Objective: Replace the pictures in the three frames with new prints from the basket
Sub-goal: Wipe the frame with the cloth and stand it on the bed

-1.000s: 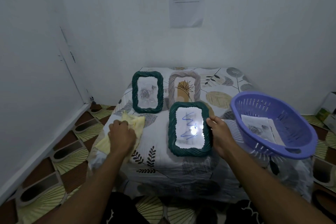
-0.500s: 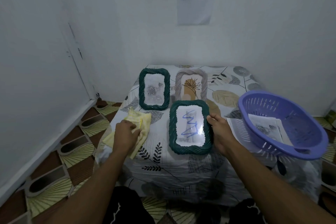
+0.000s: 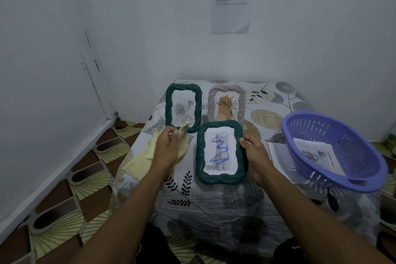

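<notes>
Right grip (image 3: 254, 156) is pinching the side of the near green frame (image 3: 220, 153) on the table (image 3: 192, 195), maybe lifting it a little. Left grip (image 3: 166, 148) is squeezing a yellow cloth (image 3: 139, 163). Wiping the glass is looking like the step now. Next is needing soft rubbing, with prints (image 3: 315, 153) waiting in the basket (image 3: 308, 123).

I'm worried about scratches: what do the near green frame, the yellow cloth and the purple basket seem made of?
Near green frame: probably moulded plastic or resin, semi-gloss, regular rope-twist ridges. Yellow cloth: soft matte fabric; it drapes and creases. Purple basket: smooth moulded plastic, slotted walls, slight sheen.
</notes>
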